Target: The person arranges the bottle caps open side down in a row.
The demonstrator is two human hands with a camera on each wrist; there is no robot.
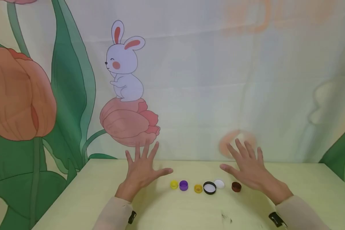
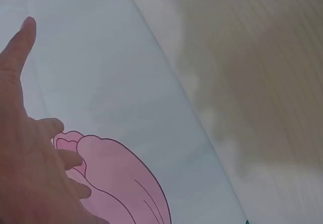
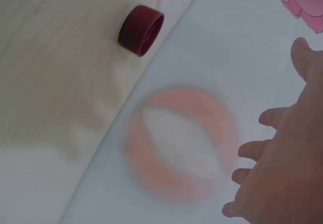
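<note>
Both hands are raised over the table with fingers spread wide and nothing held. My left hand is to the left of a row of bottle caps, its thumb pointing toward a yellow cap. Beside that cap sits a purple cap. An amber cap, a black-rimmed cap with a white inside and a white cap lie around the middle, the last two overlapping in this view. A dark red-brown cap is nearest my right hand; the right wrist view shows this cap with its hollow side turned sideways.
The pale wooden table ends at a hanging cloth backdrop printed with a rabbit and tulips. Small dark marks show on the tabletop near the front. Black clasps sit at both sleeve cuffs.
</note>
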